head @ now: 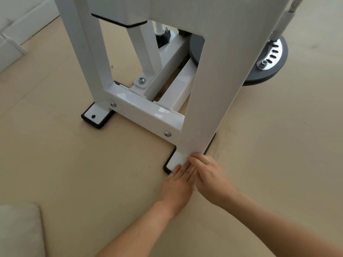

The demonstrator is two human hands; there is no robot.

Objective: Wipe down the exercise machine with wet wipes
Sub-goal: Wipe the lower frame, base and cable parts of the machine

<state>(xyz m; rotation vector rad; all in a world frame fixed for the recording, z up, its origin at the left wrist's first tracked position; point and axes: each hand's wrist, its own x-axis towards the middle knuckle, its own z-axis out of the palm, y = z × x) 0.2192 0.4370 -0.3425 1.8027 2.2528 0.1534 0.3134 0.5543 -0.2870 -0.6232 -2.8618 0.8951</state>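
Observation:
The white exercise machine [209, 93] stands on the floor with two uprights joined by a low crossbar [146, 112]. Both my hands are at the base of the near right upright. My left hand [178, 180] lies flat, its straight fingers pressing on the black-rimmed foot plate [168, 168]. My right hand [209, 175] rests beside it, its fingers laid over the left fingers against the upright's foot. A white patch [178, 157] shows just ahead of the fingertips; I cannot tell whether it is a wet wipe or the bare plate.
A second foot plate [96, 117] sits at the left upright. Behind the frame lie a dark round weight disc [269, 71] with a chrome slotted plate [272, 54] and a slanted rod. A pale cushion [20, 230] is at the lower left and white furniture [18, 25] at the upper left.

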